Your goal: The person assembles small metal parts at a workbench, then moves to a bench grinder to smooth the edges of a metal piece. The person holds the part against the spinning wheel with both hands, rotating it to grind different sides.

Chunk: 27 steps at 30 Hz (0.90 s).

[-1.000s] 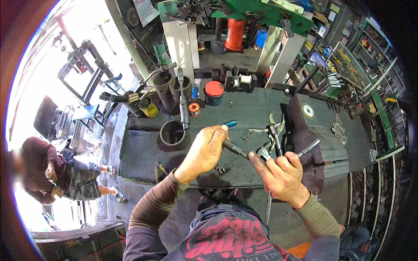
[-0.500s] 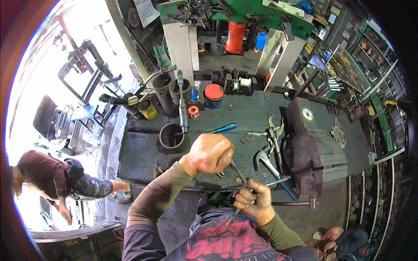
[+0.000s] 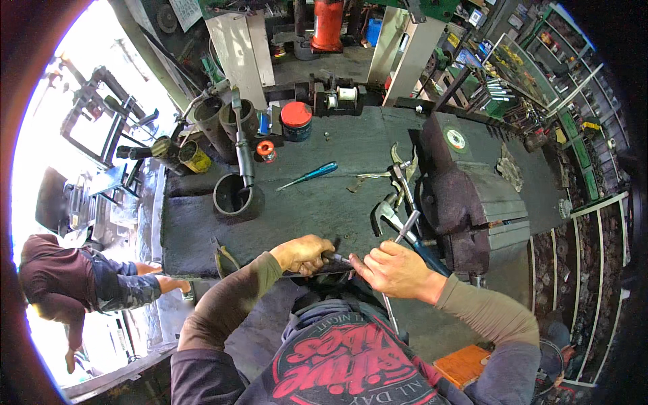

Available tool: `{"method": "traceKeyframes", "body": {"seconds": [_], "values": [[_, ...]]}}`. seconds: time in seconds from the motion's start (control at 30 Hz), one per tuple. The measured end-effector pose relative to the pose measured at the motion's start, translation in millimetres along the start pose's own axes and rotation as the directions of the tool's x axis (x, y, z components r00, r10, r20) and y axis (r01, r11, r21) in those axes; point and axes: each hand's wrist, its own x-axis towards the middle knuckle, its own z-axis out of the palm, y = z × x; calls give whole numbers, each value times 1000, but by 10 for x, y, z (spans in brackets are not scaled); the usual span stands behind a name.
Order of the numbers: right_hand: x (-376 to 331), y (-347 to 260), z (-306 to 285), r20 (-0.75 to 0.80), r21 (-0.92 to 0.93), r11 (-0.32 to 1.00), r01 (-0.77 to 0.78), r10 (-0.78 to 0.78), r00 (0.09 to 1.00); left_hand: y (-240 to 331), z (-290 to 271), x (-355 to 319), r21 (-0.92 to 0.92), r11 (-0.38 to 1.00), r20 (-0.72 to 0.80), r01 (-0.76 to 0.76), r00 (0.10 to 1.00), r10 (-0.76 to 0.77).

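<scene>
At the bench's front edge, my left hand [image 3: 304, 255] is closed around a short dark rod-like piece with a metal end [image 3: 339, 259]. My right hand [image 3: 398, 270] grips a slim metal bar [image 3: 409, 226], which sticks out above the fist; a thin rod shows below it. The right index fingertip meets, or nearly meets, the end of the left hand's piece. Just beyond the right hand lie a hammer [image 3: 426, 253] with a blue handle and some pliers [image 3: 398, 179]. A blue screwdriver [image 3: 307, 175] rests farther back, and another pair of pliers [image 3: 226, 256] is left of my left hand.
A big bench vise [image 3: 459, 196] stands at the right. Along the left are an open metal cylinder [image 3: 233, 199], tall pipes [image 3: 210, 125], a yellow can [image 3: 194, 158] and a red-lidded tub [image 3: 297, 121]. Another person [image 3: 88, 277] bends down at far left; someone is partly visible at lower right.
My hands have come apart sideways and levelled out: the left moved down, the right moved up. The piece in my left hand now lies nearly flat. The view has shifted, with bench things appearing farther left.
</scene>
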Motion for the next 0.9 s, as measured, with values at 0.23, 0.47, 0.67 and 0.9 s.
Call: {"method": "traceKeyframes", "body": {"seconds": [0.23, 0.47, 0.67, 0.9], "values": [[-264, 67, 289, 675, 728, -637, -254, 602, 425, -204, -59, -65, 183, 690, -548, -701, 509, 663], [-37, -177, 282, 676, 456, -890, -11, 338, 655, -3, 332, -120, 354, 488, -514, -798, 271, 814], [-107, -190, 508, 644, 133, -979, 153, 203, 738, 132, 366, -146, 508, 383, -466, -771, 128, 875], [73, -264, 374, 750, 69, -984, 161, 158, 642, 157, 233, -370, 680, 301, -314, -668, 105, 944]]}}
